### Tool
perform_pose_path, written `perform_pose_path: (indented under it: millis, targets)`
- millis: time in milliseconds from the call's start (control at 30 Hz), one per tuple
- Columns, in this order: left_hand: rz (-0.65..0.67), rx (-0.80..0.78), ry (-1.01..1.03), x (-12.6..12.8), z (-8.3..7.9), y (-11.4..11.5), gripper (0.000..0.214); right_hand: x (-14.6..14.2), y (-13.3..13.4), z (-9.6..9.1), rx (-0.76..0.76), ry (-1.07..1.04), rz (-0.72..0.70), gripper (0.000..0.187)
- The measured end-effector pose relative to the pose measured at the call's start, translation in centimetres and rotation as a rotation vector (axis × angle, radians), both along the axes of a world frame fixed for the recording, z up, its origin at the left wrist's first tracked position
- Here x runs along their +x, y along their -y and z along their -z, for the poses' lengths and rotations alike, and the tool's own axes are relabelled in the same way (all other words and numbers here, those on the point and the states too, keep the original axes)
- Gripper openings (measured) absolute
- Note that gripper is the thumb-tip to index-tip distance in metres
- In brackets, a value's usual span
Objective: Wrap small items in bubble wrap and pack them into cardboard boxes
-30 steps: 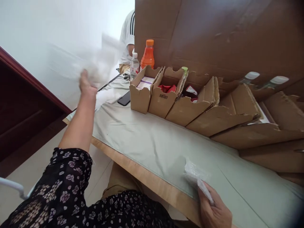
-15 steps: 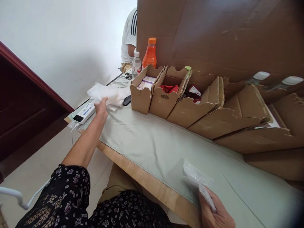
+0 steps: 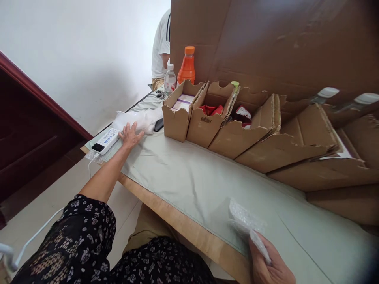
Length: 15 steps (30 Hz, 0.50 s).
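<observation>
**White sheets down at the left edge, bubble wrap held at the near edge**

I have the right hand [image 3: 269,260] closed on a piece of bubble wrap [image 3: 242,215], over the near edge of the table [image 3: 177,169]. The left hand [image 3: 130,136] is spread and grips nothing; its fingertips appear to touch the white translucent sheets [image 3: 139,118] along the table's left edge. A white device with a dark screen [image 3: 108,138] sits by the near-left corner; a black phone [image 3: 159,125] lies beyond the sheets, beside the first cardboard bin [image 3: 177,126].

I judge the step as setting the sheets down. The next move calls for lifting the left fingers clear without dragging a sheet or nudging the device.

A second ago the sheets were a blur in the air; now they lie on the table, while the right hand has barely shifted.
</observation>
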<state>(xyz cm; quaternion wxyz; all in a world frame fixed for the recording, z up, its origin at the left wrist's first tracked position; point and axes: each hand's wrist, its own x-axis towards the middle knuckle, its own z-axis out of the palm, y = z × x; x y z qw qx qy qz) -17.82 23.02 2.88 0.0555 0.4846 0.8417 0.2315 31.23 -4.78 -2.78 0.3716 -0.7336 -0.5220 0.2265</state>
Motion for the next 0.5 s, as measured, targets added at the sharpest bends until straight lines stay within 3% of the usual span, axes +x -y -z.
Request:
perform_pose_path:
  millis: [233, 333, 400, 500]
  targets:
    - [-0.055, 0.172, -0.011, 0.4, -1.1, 0.7, 0.098, -0.2, -0.4, -0.5, -0.03, -0.031, 0.036, 0.054]
    - [-0.041, 0.276, -0.021, 2.1, -2.1, 2.2, 0.099, -0.8, -0.5, -1.4, -0.074, -0.061, 0.155, 0.053]
    - [0.058, 0.338, 0.005, 4.3, -2.4, 4.4, 0.094, -1.8, -0.7, -2.5, -0.084, -0.164, 0.272, 0.05]
    - [0.409, 0.34, 0.232, 9.1, -1.9, 9.4, 0.078, -4.0, -1.5, -4.5, 0.011, -0.498, 0.32, 0.046]
